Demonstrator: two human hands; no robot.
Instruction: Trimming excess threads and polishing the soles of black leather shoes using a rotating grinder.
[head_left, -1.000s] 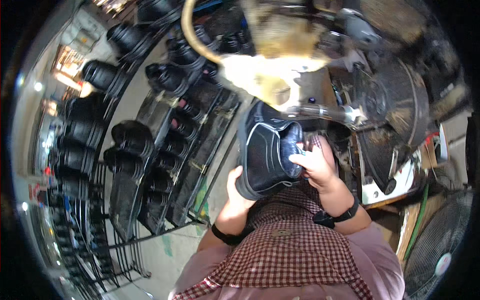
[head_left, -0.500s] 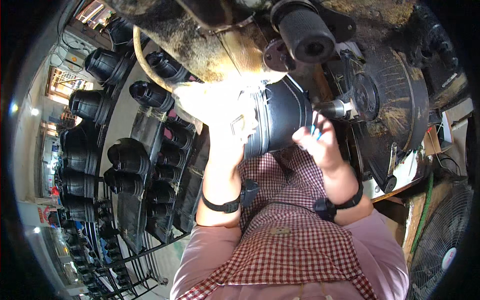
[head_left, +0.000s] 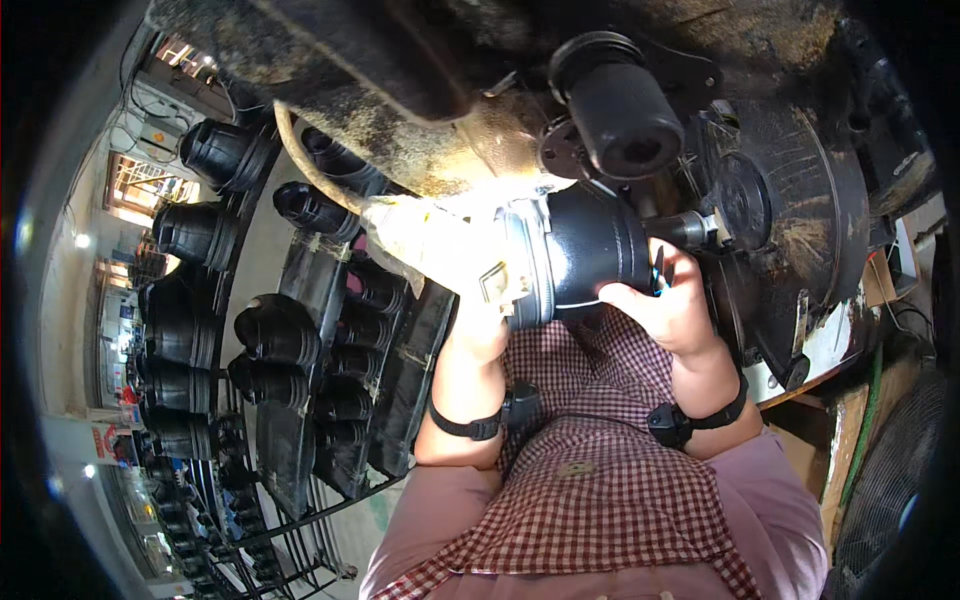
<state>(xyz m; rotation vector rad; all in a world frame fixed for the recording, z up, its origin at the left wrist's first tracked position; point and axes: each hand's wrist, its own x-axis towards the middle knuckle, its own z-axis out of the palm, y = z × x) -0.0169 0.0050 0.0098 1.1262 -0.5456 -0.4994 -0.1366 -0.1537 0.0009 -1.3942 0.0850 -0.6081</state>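
A black leather shoe [head_left: 592,245] with pale stitching lies on its side under the machine head, its ribbed sole edge toward the lamp. My right hand [head_left: 680,308] is closed on the shoe's right end, thumb pressed on the leather. Between that hand's fingers shows a small blue-and-dark tool [head_left: 658,272], its kind unclear. My left hand [head_left: 482,325] reaches up at the sole side of the shoe. The lamp [head_left: 415,235] and its glare hide the left fingers.
Close above the shoe hangs a black cylindrical part [head_left: 628,120] of the worn machine. A machine wheel [head_left: 800,210] stands at the right, and a fan [head_left: 885,500] at the lower right. Racks at the left hold several black shoes [head_left: 278,328].
My right hand has come in onto the shoe, thumb now against the leather; before, it was blurred and beside it. The whole view has shifted slightly.
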